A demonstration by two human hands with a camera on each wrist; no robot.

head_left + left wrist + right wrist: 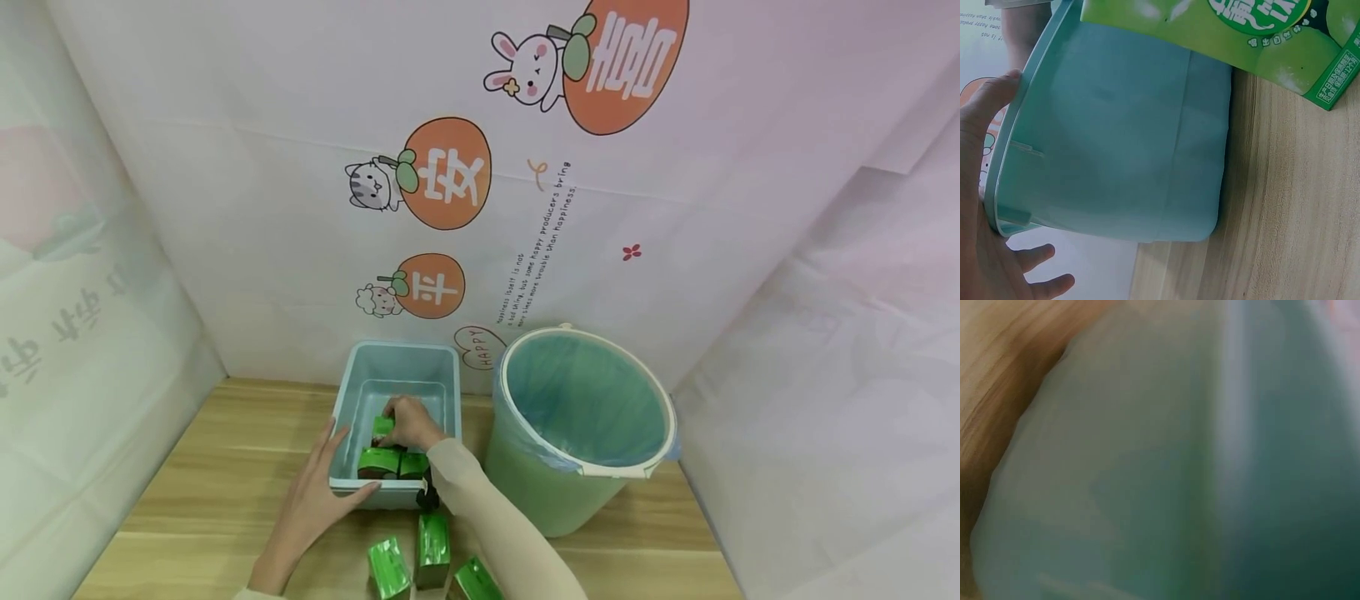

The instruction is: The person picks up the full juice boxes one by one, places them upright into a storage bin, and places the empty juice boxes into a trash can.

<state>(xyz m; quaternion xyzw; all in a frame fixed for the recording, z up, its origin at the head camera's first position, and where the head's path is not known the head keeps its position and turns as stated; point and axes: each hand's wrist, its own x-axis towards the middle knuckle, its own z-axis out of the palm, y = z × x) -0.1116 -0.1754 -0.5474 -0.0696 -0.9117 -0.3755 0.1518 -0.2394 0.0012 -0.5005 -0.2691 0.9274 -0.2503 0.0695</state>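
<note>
A light-blue plastic bin stands on the wooden table. My left hand rests at its near left corner, thumb along the front rim and fingers stretched along the left side. In the left wrist view, the thumb touches the rim. My right hand reaches inside the bin and holds a small green carton between thumb and fingers. Two more green cartons sit at the bin's near end. The right wrist view shows a blurred green bucket wall and no hand.
Several green cartons stand on the table in front of the bin; one green carton shows printed round green fruit. Right of the bin is a tall green bucket with a white rim and a clear liner. A printed white cloth hangs behind.
</note>
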